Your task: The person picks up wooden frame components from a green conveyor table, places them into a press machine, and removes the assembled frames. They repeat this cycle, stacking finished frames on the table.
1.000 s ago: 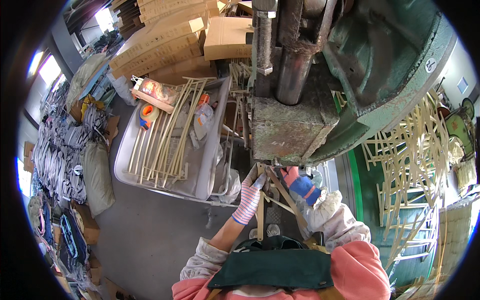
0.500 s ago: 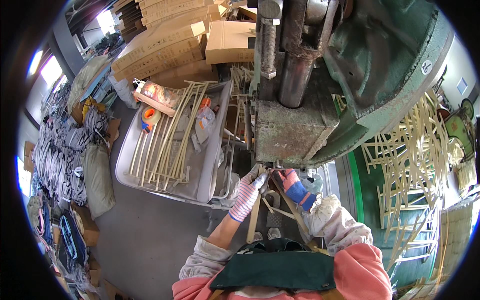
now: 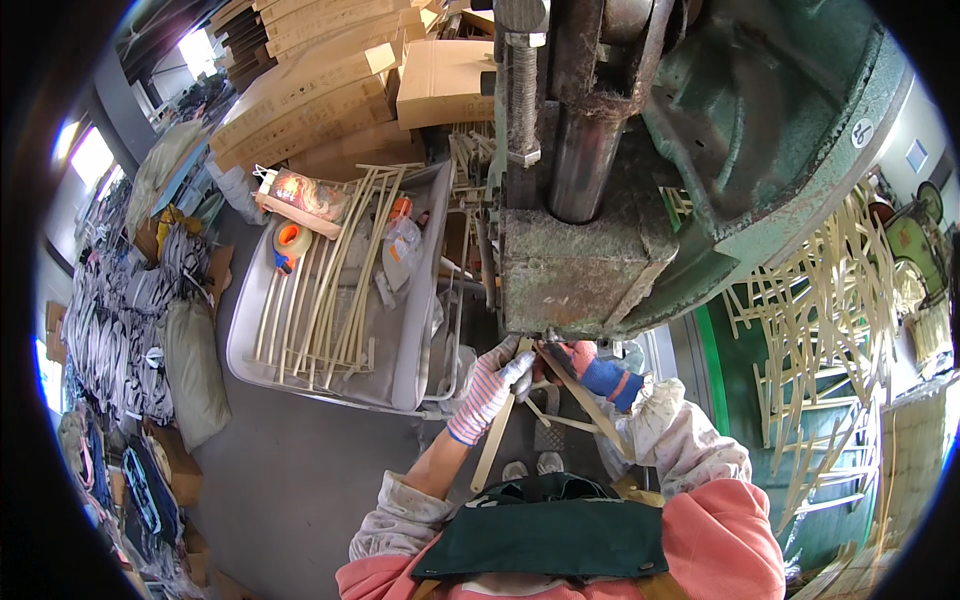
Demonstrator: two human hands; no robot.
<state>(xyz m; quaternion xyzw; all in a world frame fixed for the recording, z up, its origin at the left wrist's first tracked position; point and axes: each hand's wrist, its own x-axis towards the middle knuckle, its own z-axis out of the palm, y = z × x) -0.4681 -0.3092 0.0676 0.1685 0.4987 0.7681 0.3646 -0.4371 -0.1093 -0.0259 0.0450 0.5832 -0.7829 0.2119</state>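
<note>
My left hand (image 3: 486,393), in a pink-and-white striped glove, grips a cream flat bar (image 3: 491,447) near its upper end. The bar slants down toward my lap. My right hand (image 3: 606,381), in a blue and coral glove, is closed around a second cream bar (image 3: 588,402) slanting down to the right. Thinner cream crosspieces (image 3: 565,422) run between the two bars. Both hands sit just beneath the worn block (image 3: 585,285) of a green press (image 3: 770,190), which hides the bars' upper ends and some fingertips.
Left of the press, a grey tub (image 3: 405,370) holds long cream rods, a tape roll (image 3: 292,240) and a plastic bag. Cardboard boxes (image 3: 445,85) are stacked behind. Loose cream frames (image 3: 830,300) pile up on the right. A pedal (image 3: 549,434) shows below my hands.
The left bar's lower end has swung left, and the right bar's lower end has moved outward to the right. Both hands stay under the press block. The view has shifted slightly.
</note>
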